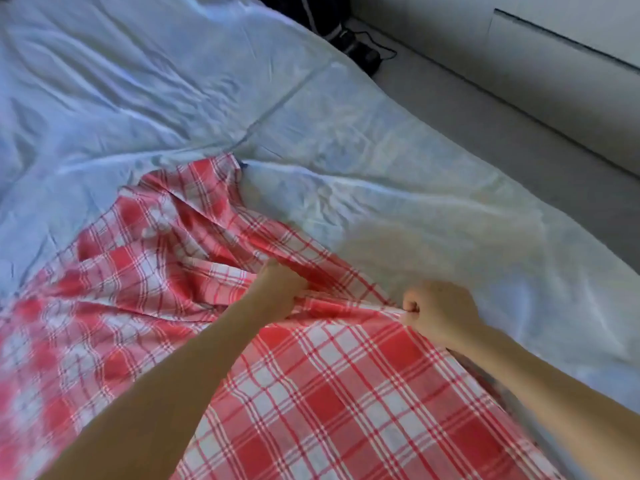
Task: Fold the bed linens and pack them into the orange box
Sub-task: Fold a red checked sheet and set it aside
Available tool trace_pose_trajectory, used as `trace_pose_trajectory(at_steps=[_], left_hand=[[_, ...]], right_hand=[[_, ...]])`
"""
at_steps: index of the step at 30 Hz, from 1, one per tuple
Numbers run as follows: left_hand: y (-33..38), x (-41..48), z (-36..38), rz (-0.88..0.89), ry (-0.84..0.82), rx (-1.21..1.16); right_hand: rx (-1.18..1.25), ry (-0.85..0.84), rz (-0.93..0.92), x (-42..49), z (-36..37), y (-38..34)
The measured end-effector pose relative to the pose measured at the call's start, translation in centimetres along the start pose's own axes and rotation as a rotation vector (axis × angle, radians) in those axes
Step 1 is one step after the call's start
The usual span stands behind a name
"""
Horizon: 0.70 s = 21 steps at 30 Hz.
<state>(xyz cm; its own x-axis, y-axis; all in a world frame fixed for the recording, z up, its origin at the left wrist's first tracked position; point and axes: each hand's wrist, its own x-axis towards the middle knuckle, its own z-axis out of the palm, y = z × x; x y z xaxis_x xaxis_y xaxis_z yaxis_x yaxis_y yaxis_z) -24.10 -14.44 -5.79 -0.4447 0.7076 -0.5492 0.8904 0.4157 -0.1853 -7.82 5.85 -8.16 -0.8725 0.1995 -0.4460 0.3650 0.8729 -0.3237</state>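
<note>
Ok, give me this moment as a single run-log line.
red checked sheet: rumpled, unfolded | left hand: grips a fold of it | right hand: pinches its edge | underneath: pale blue sheet | orange box: not in view

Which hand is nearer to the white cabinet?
Right. The right hand grips the plaid sheet at its edge, toward the cabinet; the left hand grips the sheet farther left, away from it.

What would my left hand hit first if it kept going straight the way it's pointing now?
Likely the bunched ridge of the red-and-white checked sheet that the left hand grips, then the pale blue bed sheet just beyond its edge. Depth is hard to judge.
</note>
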Motion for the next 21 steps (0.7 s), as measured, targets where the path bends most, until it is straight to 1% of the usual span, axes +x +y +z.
trace_pose_trajectory(at_steps=[1, 3, 4, 6, 7, 9, 11, 12, 14, 16, 18, 19, 20, 21], left_hand=[[-2.2, -0.4, 0.6, -0.064, -0.003, -0.057], [-6.6, -1.2, 1.0, -0.185, 0.100, -0.162], [-8.7, -1.7, 1.1, -0.248, 0.101, -0.155], [-13.5, -2.5, 0.8, -0.349, 0.016, -0.100], [-15.4, -2.8, 0.7, -0.377, -0.016, -0.079], [-18.5, -2.8, 0.5, -0.403, -0.033, -0.088], [-21.2, -2.7, 1.0, -0.412, -0.031, -0.083], [-21.8, -2.5, 1.3, -0.396, -0.022, -0.053], [-23.2, -2.2, 2.0, -0.385, -0.031, -0.004], [-24.5, -2.0, 3.0, -0.382, -0.063, 0.032], [-25.8, -2.1, 3.6, -0.425, -0.097, 0.042], [-26.4, -2.2, 3.7, -0.466, -0.116, 0.049], [-27.2, -2.3, 3.6, -0.519, -0.106, 0.057], [-27.8, -2.0, 3.4, -0.583, -0.071, 0.053]], right_hand=[[-0.060, -0.025, -0.006, 0.5, -0.4, -0.1], [-0.182, -0.071, -0.016, 1.3, -0.5, -0.2], [-0.229, -0.097, -0.016, 1.8, -0.5, -0.5], [-0.247, -0.184, -0.019, 4.0, -0.9, -2.0], [-0.201, -0.224, -0.011, 5.1, -1.3, -3.0], [-0.067, -0.193, -0.007, 7.9, -2.0, -5.8], [0.013, -0.045, -0.008, 12.2, -2.0, -9.2], [0.038, 0.003, 0.017, 14.0, -1.9, -10.6], [0.127, -0.017, 0.076, 17.9, -1.3, -13.2], [0.238, -0.124, 0.119, 20.9, -0.6, -15.2], [0.264, -0.242, 0.133, 22.6, -0.3, -16.2], [0.276, -0.252, 0.120, 23.2, -0.6, -16.3], [0.298, -0.203, 0.100, 23.6, -1.5, -16.2], [0.325, -0.110, 0.078, 24.0, -2.8, -15.8]])
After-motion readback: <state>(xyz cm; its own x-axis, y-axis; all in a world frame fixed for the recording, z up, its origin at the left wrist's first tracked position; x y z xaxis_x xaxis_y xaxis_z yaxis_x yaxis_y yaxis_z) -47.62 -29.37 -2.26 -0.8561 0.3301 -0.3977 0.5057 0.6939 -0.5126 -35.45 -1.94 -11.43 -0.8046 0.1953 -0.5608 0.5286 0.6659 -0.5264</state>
